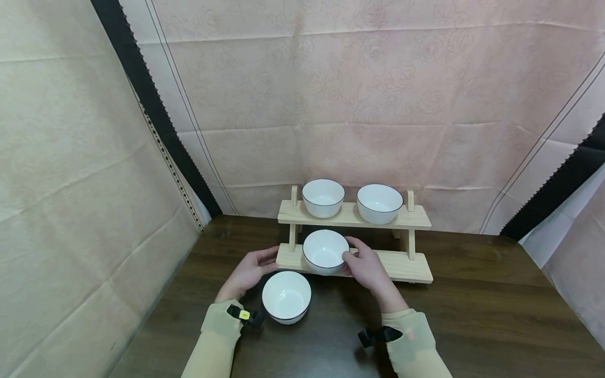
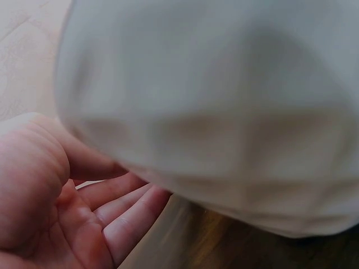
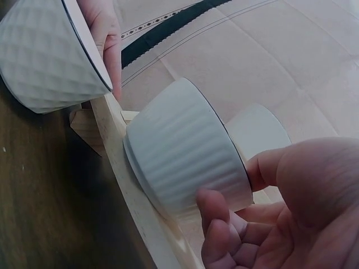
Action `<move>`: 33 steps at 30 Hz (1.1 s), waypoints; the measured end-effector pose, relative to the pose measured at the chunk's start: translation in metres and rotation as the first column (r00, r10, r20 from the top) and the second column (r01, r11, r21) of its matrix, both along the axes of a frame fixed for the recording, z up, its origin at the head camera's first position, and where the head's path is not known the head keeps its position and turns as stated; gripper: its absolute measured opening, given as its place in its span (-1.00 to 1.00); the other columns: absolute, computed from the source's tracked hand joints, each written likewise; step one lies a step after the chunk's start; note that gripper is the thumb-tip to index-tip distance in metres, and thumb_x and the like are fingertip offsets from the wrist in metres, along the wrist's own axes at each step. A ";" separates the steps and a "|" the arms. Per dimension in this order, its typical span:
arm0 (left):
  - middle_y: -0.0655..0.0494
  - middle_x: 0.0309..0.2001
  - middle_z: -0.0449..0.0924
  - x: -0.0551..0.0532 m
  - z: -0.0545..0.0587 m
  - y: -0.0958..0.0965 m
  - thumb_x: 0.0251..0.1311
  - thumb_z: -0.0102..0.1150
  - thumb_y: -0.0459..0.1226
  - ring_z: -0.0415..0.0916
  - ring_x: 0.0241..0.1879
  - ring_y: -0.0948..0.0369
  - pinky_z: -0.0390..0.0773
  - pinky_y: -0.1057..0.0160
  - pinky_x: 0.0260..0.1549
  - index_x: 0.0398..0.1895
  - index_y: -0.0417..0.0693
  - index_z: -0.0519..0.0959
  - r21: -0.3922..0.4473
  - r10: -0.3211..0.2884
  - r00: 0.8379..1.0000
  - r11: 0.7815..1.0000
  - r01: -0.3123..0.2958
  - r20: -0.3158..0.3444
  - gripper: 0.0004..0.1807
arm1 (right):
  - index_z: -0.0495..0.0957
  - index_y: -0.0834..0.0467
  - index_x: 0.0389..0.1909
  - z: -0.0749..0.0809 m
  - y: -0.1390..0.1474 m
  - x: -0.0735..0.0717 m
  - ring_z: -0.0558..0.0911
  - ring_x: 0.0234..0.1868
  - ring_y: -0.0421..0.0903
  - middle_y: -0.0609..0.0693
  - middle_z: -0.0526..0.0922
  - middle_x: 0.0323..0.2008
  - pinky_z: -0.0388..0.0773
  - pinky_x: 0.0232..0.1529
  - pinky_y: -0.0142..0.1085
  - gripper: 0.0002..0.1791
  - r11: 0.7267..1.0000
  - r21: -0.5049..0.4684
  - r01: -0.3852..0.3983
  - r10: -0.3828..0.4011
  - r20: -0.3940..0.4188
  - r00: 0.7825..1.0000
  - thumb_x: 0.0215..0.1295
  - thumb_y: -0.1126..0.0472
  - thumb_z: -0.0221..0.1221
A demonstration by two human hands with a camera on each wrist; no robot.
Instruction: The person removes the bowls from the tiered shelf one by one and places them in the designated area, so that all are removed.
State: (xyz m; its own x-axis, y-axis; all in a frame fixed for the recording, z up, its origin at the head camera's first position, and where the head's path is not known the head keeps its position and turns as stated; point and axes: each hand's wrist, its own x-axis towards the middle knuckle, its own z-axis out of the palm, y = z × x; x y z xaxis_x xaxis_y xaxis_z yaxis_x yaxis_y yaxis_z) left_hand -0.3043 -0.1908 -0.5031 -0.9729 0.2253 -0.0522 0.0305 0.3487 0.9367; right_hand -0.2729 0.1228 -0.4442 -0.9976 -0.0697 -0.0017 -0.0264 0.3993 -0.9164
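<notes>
A white bowl (image 1: 326,251) with a dark rim and ribbed sides stands on the lower board of a two-tier wooden rack (image 1: 402,266). At its right side my right hand (image 1: 366,265) pinches the rim between thumb and fingers, as the right wrist view shows with the ribbed bowl (image 3: 182,148). My left hand (image 1: 252,270), fingers extended, is at the left end of the lower board; whether it presses the wood I cannot tell. Nearer to me on the table is another white bowl (image 1: 287,296), its sides diamond-textured. That bowl (image 2: 213,112) hides much of the left wrist view.
On the rack's upper board sit two more white bowls, a left one (image 1: 323,198) and a right one (image 1: 379,203). The rack stands on a dark wooden table (image 1: 496,304), close to a pale patterned cloth wall (image 1: 378,105). Another cloth wall (image 1: 94,210) borders the left side.
</notes>
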 end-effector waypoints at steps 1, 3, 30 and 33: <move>0.04 0.24 0.49 0.000 0.000 0.000 0.30 0.20 -0.29 0.52 0.14 0.11 0.47 0.03 0.14 0.35 0.10 0.42 0.003 -0.001 1.000 1.000 0.001 0.002 -0.46 | 0.31 0.10 0.36 0.000 0.000 0.000 0.61 -0.43 -0.04 0.10 0.63 -0.45 0.60 -0.41 -0.23 -0.47 1.000 0.000 0.002 -0.002 -0.002 1.000 0.37 0.21 0.03; 0.04 0.24 0.49 0.000 0.000 0.000 0.29 0.20 -0.29 0.52 0.14 0.11 0.47 0.02 0.14 0.35 0.10 0.42 0.002 -0.002 1.000 1.000 0.002 0.003 -0.46 | 0.32 0.11 0.35 0.000 0.000 0.000 0.60 -0.44 -0.04 0.10 0.62 -0.44 0.61 -0.40 -0.22 -0.48 1.000 0.001 0.002 -0.002 -0.007 1.000 0.37 0.22 0.03; 0.06 0.24 0.48 -0.001 0.000 -0.001 0.28 0.22 -0.26 0.51 0.16 0.09 0.45 -0.03 0.16 0.34 0.12 0.42 -0.007 -0.004 1.000 1.000 0.004 -0.004 -0.46 | 0.37 0.08 0.33 -0.001 0.003 -0.001 0.59 -0.43 -0.04 0.08 0.61 -0.40 0.58 -0.41 -0.24 -0.50 0.999 0.041 -0.029 0.030 -0.038 0.999 0.36 0.25 0.00; 0.03 0.25 0.47 -0.001 -0.001 -0.001 0.28 0.22 -0.27 0.51 0.16 0.08 0.46 -0.01 0.14 0.35 0.08 0.41 0.008 -0.002 1.000 1.000 0.002 -0.002 -0.45 | 0.37 0.07 0.32 0.000 0.003 -0.001 0.59 -0.44 -0.03 0.08 0.61 -0.41 0.57 -0.42 -0.24 -0.51 0.998 0.051 -0.039 0.041 -0.041 0.998 0.37 0.24 0.00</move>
